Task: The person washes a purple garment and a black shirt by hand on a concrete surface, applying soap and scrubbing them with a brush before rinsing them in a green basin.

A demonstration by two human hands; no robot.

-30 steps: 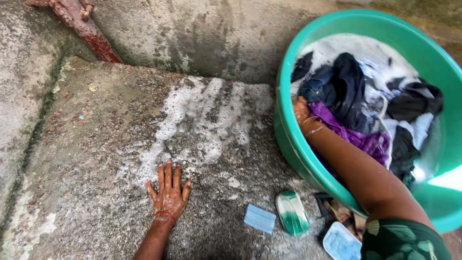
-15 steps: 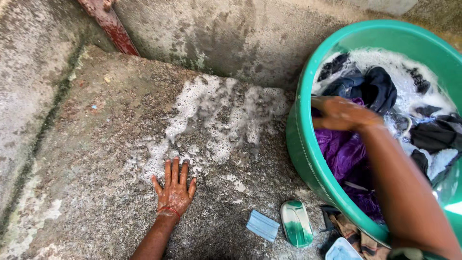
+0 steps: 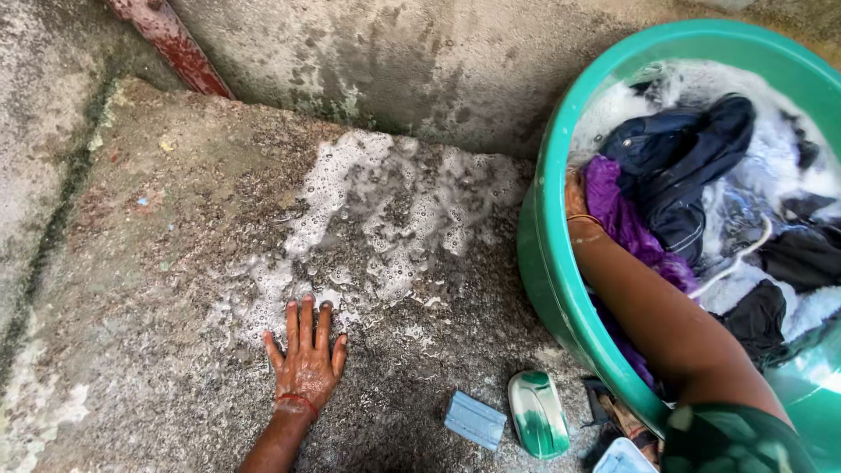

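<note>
A: where's the purple cloth (image 3: 624, 221) vs the hands?

B: In the green tub (image 3: 561, 289), right against the right hand (image 3: 575, 194), which is down in the suds by the near rim. Fingers are buried, so can't tell if it's gripping. Left hand (image 3: 305, 361) is well apart, flat and spread on the wet stone slab (image 3: 175, 263), holding nothing, fingertips at the foam patch (image 3: 385, 219).

A: anything else around?

B: One dark blue garment (image 3: 679, 166) lying across the purple one. By the tub: one blue soap bar (image 3: 474, 420), one green-and-white brush (image 3: 538, 413).
</note>
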